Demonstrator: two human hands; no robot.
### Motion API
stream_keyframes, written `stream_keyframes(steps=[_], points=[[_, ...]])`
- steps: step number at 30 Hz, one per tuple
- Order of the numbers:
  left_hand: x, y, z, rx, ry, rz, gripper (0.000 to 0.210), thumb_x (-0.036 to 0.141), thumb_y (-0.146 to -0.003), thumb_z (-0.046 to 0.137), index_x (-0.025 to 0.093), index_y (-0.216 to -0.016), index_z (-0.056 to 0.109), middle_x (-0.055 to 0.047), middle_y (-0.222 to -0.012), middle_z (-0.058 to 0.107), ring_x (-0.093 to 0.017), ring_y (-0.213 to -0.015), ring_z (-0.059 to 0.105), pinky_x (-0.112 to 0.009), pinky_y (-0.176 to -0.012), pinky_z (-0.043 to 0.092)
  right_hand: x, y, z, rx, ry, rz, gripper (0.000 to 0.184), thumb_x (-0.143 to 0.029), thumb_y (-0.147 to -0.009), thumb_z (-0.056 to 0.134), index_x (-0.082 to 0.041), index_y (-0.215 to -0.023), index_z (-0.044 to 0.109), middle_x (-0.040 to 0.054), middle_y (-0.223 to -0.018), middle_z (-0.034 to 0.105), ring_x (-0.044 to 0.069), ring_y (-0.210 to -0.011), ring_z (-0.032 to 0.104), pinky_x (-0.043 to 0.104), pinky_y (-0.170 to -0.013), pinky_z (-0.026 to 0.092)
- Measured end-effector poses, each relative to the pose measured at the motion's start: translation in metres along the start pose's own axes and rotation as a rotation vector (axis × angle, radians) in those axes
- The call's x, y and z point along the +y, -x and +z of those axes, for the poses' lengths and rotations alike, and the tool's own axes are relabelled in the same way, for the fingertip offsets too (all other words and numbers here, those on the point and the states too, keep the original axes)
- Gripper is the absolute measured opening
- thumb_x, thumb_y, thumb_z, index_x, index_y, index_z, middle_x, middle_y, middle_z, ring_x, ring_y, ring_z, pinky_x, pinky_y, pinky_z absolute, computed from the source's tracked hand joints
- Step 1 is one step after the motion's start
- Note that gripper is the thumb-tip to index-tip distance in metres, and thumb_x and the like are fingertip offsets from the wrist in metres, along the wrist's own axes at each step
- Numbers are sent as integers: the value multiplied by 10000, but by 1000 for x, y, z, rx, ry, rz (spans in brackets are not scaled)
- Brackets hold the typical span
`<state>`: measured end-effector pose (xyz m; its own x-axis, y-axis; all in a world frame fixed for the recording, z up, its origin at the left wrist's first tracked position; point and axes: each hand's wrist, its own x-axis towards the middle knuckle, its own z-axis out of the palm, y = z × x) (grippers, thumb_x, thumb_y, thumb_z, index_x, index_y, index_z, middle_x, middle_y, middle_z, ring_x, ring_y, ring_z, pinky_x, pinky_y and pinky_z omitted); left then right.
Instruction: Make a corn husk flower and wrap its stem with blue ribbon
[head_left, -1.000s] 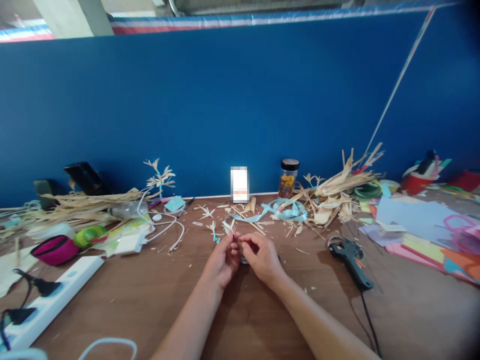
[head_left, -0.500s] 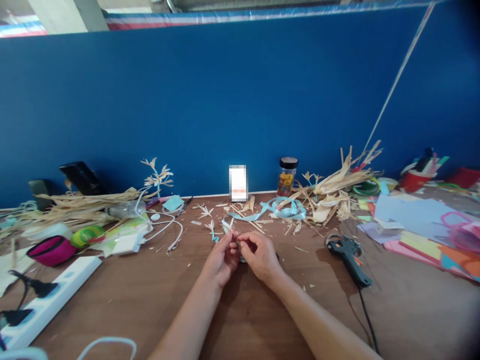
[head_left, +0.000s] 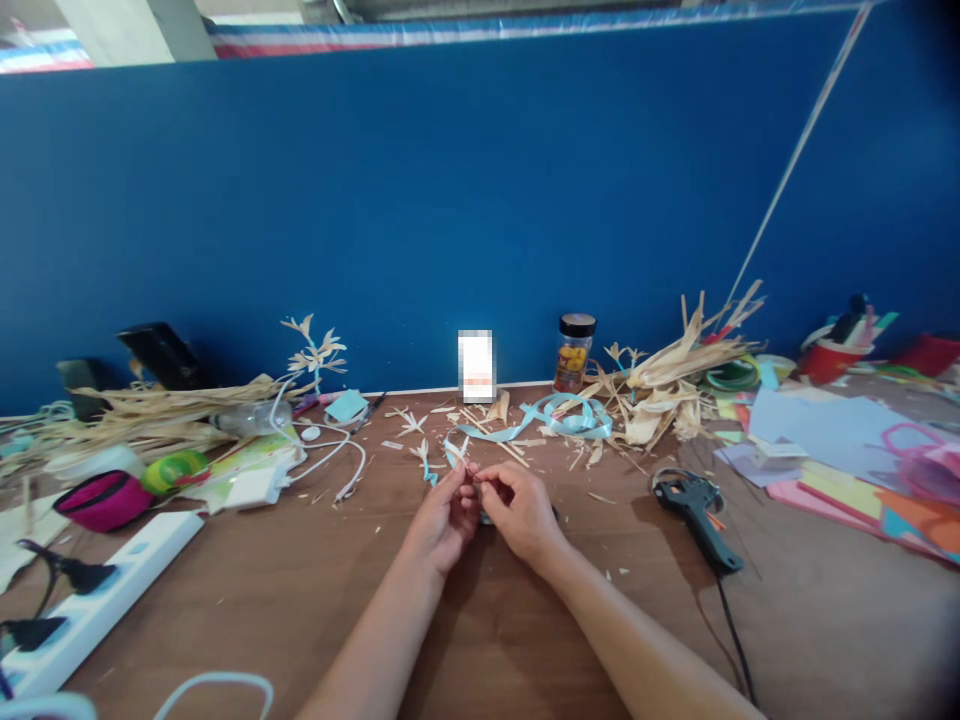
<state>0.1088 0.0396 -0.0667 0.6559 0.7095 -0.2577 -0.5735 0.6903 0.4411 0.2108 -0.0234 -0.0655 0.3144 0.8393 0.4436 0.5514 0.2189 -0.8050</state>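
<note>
Close together over the middle of the table, both hands work at their fingertips. My left hand point(head_left: 448, 515) is closed in a pinch, with a pale corn husk piece point(head_left: 460, 449) poking up from its fingers. Light blue ribbon point(head_left: 501, 434) loops over the table and runs down to those same fingertips. My right hand point(head_left: 523, 512) is closed too, thumb and forefinger meeting the left fingertips on something thin and reddish, too small to name. A dark object lies partly hidden beneath the right hand. Just beyond are small husk flowers point(head_left: 424, 460), one with a blue stem.
On the right lie a glue gun point(head_left: 697, 520) with its cord and coloured paper point(head_left: 832, 430). A jar point(head_left: 573, 355) stands by the blue partition point(head_left: 480, 200), near piled corn husks point(head_left: 675, 385). Leftward are a power strip point(head_left: 112, 610), a white charger point(head_left: 259, 488) and a magenta pouch point(head_left: 105, 500).
</note>
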Motion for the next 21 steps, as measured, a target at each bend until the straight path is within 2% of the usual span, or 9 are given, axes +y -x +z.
stream_keyframes(steps=[12,17,21], points=[[-2,-1,-1,-10,-140,97,68,127,-734,576,90,-792,580,-16,-680,567,-19,-477,498,-92,-430,439,3,1,2,23,19,16,171,-179,-752,461,-181,-826,615,31,-759,606,114,-606,524,221,-572,418],[-4,-2,0,16,-190,129,77,136,-703,612,95,-763,588,1,-631,557,-18,-456,485,-81,-397,408,3,0,2,31,41,18,158,-199,-754,467,-183,-792,619,26,-731,605,116,-602,525,220,-568,410],[-9,-5,-4,42,-201,165,92,130,-683,632,91,-760,600,1,-626,567,-24,-468,496,-96,-438,443,3,0,3,32,18,42,144,-212,-756,474,-176,-753,613,18,-700,599,108,-576,523,212,-551,405]])
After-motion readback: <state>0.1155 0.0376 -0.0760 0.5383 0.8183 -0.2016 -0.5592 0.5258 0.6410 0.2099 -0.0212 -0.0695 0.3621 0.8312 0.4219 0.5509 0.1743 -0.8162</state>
